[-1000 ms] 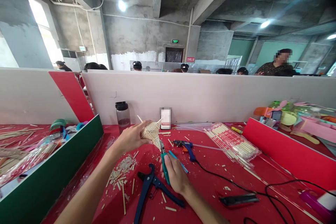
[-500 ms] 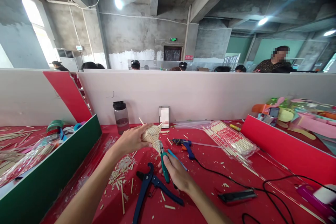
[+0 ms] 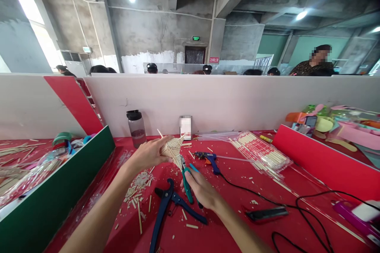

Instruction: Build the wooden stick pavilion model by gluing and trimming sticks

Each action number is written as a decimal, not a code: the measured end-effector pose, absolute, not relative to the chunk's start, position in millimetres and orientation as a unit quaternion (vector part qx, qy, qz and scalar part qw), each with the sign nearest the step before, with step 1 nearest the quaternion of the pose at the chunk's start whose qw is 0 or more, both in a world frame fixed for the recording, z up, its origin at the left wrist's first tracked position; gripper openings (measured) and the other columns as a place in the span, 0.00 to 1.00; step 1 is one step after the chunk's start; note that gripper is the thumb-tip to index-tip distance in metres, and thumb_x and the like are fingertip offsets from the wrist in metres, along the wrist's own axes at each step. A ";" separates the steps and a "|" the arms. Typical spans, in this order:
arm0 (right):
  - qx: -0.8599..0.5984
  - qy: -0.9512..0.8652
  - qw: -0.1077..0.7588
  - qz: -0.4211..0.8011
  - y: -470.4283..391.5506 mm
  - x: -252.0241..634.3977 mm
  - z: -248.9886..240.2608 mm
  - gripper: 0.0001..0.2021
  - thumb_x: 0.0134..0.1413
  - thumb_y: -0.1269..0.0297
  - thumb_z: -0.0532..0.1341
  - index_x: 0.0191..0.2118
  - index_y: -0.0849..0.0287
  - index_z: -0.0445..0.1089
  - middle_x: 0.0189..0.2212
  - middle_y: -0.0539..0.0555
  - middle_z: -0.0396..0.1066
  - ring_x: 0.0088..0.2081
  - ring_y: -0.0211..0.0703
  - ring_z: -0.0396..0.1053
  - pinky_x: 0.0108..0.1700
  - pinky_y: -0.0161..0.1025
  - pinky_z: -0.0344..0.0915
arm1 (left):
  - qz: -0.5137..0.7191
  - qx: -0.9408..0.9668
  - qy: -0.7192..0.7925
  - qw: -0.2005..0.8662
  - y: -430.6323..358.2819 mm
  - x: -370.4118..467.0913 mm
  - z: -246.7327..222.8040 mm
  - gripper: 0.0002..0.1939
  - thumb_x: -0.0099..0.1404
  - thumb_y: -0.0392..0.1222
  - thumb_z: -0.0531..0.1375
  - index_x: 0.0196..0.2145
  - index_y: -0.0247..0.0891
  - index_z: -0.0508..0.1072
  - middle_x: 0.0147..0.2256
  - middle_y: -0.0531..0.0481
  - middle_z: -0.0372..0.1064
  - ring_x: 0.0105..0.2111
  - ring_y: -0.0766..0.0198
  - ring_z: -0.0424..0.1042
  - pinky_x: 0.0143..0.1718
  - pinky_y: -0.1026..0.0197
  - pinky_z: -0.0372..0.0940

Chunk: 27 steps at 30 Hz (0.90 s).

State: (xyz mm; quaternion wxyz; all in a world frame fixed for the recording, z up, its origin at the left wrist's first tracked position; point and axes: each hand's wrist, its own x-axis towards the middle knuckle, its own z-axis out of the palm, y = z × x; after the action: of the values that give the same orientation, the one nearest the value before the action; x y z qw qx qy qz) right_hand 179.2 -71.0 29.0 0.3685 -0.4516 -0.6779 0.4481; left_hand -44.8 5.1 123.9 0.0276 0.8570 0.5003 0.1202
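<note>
My left hand [image 3: 152, 151] is closed on the left edge of a pale star-like piece made of wooden sticks [image 3: 173, 148], held up over the red table. My right hand [image 3: 200, 187] grips green-handled cutting pliers [image 3: 187, 185], their jaws at the lower point of the stick piece. Whether the jaws are biting on a stick, I cannot tell. Below my hands lies a dark blue pipe cutter [image 3: 168, 205] with its handles spread. A blue pen-like stick [image 3: 194, 168] is partly covered by my right hand.
A blue glue gun [image 3: 209, 160] with a black cord lies right of my hands. Stick offcuts [image 3: 135, 193] litter the table on the left. Behind stand a bottle [image 3: 136, 128] and a phone [image 3: 186, 128]. Bagged sticks [image 3: 264, 152] and a black-handled tool [image 3: 266, 213] are at right.
The view has tilted and shifted slightly. Both hands keep their hold on the stick piece and the pliers, with the jaws still at its lower point.
</note>
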 end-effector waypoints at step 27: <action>-0.456 -0.730 0.348 0.371 -75.4 184.5 36.2 0.15 0.69 0.53 0.48 0.37 0.53 0.67 0.32 0.52 0.72 0.36 0.47 0.70 0.41 0.42 0.62 | 0.103 0.862 0.495 0.021 2.3 -43.6 129.1 0.40 0.61 0.53 0.64 0.68 0.53 0.55 0.41 0.49 0.78 0.39 0.52 0.77 0.38 0.58 0.66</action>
State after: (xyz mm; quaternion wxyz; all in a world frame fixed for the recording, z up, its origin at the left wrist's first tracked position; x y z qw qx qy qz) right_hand 184.5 -75.4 36.2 0.3476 -0.4563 -0.7301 0.3714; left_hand -43.6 2.3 129.1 0.0208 0.8623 0.4953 0.1033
